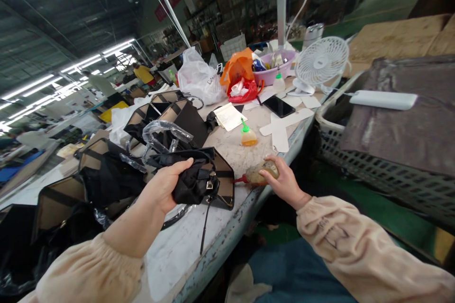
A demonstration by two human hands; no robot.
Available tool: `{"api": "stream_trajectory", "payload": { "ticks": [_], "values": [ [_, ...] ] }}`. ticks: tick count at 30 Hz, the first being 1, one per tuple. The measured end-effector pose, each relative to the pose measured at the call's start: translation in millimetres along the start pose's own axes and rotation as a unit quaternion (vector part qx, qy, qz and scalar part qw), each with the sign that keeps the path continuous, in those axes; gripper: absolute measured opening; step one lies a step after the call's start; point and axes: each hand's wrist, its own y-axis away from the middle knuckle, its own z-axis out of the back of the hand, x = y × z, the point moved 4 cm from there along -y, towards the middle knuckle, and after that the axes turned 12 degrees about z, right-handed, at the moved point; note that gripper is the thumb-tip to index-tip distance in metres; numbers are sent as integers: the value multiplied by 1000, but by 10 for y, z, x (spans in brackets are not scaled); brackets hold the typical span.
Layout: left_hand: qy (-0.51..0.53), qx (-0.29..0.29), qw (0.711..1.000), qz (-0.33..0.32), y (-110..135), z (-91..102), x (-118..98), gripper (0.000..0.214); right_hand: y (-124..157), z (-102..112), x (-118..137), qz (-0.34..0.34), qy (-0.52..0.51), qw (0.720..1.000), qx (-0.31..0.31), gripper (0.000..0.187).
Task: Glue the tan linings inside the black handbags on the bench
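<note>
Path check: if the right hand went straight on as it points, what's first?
Probably the black bag in the left hand; the glue bottle in the right hand points at its edge. Depth unclear.

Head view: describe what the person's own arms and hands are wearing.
Both hands are bare: no gloves on the left hand or the right hand. Each arm wears a loose, pale peach-beige fabric sleeve, gathered into an elastic cuff at the wrist. The right sleeve carries dark grey smudges and creases; the left sleeve looks cleaner. No watch or bracelet shows.
</note>
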Motion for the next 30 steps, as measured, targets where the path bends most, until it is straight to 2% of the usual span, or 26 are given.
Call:
{"api": "stream_trajectory", "payload": {
  "ticks": [17,24,30],
  "values": [
    [7,7,1000,-3,-144,-159,-124,11,-275,39,76,78,3,997,-20,33],
    [6,11,1000,3,-176,-171,-145,11,-354,-5,94,129,5,991,20,34],
    [12,13,1000,0,-227,-232,-180,13,-265,-24,73,124,3,991,47,32]
  ]
}}
